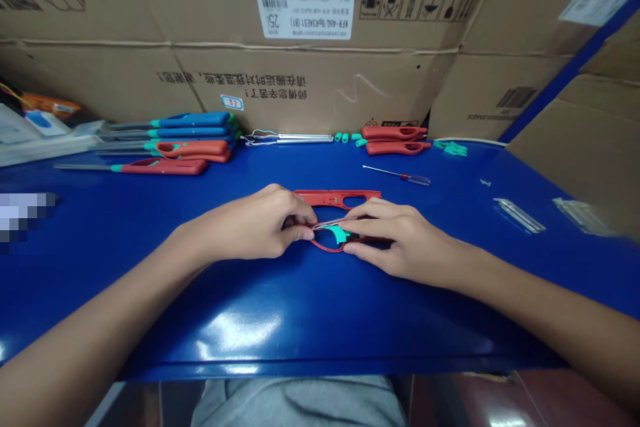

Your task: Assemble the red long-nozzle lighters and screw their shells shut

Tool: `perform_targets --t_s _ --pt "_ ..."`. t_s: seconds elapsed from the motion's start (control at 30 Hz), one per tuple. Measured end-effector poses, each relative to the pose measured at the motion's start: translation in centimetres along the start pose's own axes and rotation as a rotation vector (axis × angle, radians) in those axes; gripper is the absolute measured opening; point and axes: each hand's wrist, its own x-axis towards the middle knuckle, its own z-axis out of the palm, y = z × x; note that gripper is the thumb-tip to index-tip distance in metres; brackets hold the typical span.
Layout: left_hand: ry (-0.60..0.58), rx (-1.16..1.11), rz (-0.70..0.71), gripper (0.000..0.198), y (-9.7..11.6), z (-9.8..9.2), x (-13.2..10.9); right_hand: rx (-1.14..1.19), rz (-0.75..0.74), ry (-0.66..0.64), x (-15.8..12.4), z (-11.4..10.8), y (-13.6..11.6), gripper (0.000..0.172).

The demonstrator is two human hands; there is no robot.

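Note:
Between my two hands is a red lighter shell half (326,249) with a round loop facing me, a green trigger (339,234) seated by that loop. My left hand (270,221) is closed in a pinch on the shell's left end, near thin wires. On the other side, my right hand (403,235) grips the right part between thumb and fingers, covering much of it. Just beyond my fingers a second red shell half (320,198) lies on the blue table (300,320).
Long-nosed lighters (170,167) are stacked at back left. Along the cardboard wall lie metal tubes with wires (305,138), green caps (345,137), red shells (395,147) and green triggers (451,147). A screwdriver (415,179) and clear-wrapped parts (520,213) lie to the right.

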Motion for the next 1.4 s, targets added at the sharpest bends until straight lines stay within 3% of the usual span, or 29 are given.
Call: perform_targets --t_s 0.37,0.67,0.77,0.83,0.9,0.93,1.03,1.1,1.17,1.3,1.4 --pt "0.006 0.002 0.020 0.020 0.3 -0.3 0.0 0.053 0.134 -0.066 0.3 -0.5 -0.6 0.028" --pt "-0.016 0.024 0.031 0.022 0.2 0.0 0.0 0.033 0.160 -0.132 0.2 -0.5 -1.0 0.028" --pt "-0.018 0.024 0.016 0.022 0.2 -0.1 0.0 0.057 0.081 -0.024 0.4 -1.0 -0.6 0.022" --pt "-0.007 0.020 0.016 0.022 0.3 -0.1 0.0 0.060 0.071 0.152 0.6 -2.0 0.2 0.011" --pt "0.004 0.012 0.019 0.021 0.3 -0.1 0.0 -0.040 0.172 0.322 0.7 -3.3 1.7 0.011" --pt "0.006 0.007 0.020 0.021 0.3 -0.1 0.0 -0.124 0.238 0.347 0.6 -4.0 2.6 0.011" --pt "0.001 -0.008 0.017 0.021 0.4 -0.1 0.0 -0.434 0.463 0.192 0.3 -5.2 6.0 0.033" --pt "-0.012 -0.016 0.016 0.021 0.4 -0.2 0.0 -0.475 0.568 0.006 0.2 -5.2 8.0 0.029" --pt "-0.015 -0.018 0.016 0.021 0.4 -0.2 0.0 -0.443 0.626 -0.084 0.1 -5.0 9.1 0.020" --pt "-0.003 -0.018 0.020 0.022 0.4 -0.1 0.0 -0.392 0.607 -0.076 0.4 -5.6 7.7 0.016" --pt "-0.005 -0.024 0.007 0.021 0.2 0.0 0.0 -0.112 0.423 -0.019 0.6 -6.9 4.3 0.020"
